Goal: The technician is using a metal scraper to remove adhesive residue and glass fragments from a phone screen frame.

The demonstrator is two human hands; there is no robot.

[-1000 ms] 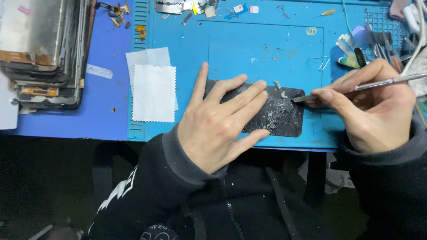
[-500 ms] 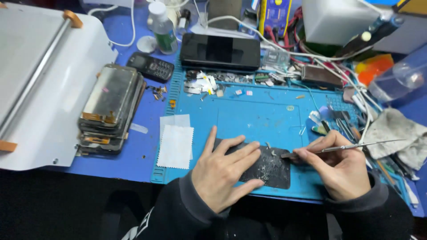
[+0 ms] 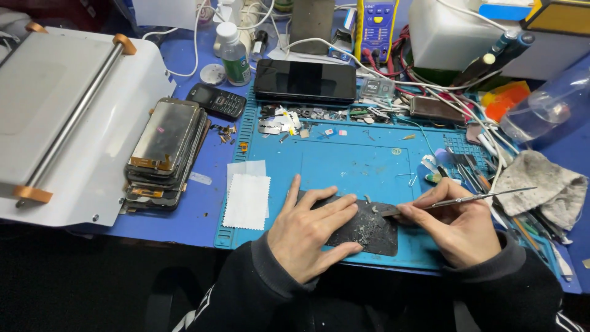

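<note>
A dark phone panel (image 3: 369, 230) flecked with glue residue lies on the blue work mat (image 3: 344, 163) near the front edge. My left hand (image 3: 310, 230) presses flat on its left half, fingers spread. My right hand (image 3: 458, 224) pinches a thin metal scraper tool (image 3: 467, 200), whose blade tip touches the panel's upper right edge.
A stack of phone screens (image 3: 163, 150) sits left of the mat, next to a white machine with a metal roller (image 3: 67, 117). White wipes (image 3: 246, 197) lie on the mat's left. A black phone (image 3: 305, 81), small keypad phone (image 3: 216, 100), bottle (image 3: 235, 58), cables, meter (image 3: 375, 24) and rag (image 3: 541, 184) crowd the back and right.
The view has tilted up and pulled back, revealing the back of the bench. Both hands remain on the panel, with the scraper still at its upper right edge.
</note>
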